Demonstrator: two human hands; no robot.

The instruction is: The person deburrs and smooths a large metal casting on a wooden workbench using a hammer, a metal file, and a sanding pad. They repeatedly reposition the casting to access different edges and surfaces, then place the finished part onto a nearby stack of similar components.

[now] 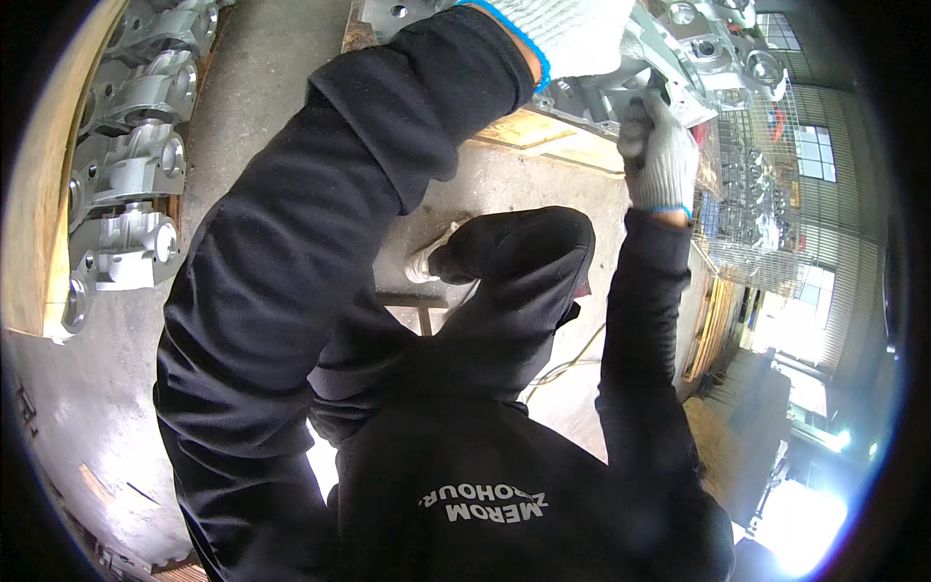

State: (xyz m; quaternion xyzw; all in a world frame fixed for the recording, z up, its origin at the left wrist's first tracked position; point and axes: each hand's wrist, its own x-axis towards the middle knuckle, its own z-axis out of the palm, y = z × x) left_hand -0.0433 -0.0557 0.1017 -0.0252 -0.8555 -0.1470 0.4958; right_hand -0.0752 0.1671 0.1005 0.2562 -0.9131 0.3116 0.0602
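Note:
A silver-grey metal casting (687, 73) with a curved, open rim stands at the top, in front of me. My left hand (580, 37), in a white knit glove with a blue cuff, reaches over its left side; the upper edge of the picture cuts the hand off and its fingers do not show. At the casting's near edge is my right hand (661, 160), gloved the same way. Its fingers are curled together close to the rim, and whatever lies between them is hidden.
More castings (713, 44) crowd the top right. A wooden crate (543, 136) is under the work. On the left, a wooden-sided crate (58, 194) holds several castings (136, 165). Wire mesh cages (747, 184) stand at right. A cable (567, 367) lies on the concrete floor (262, 78).

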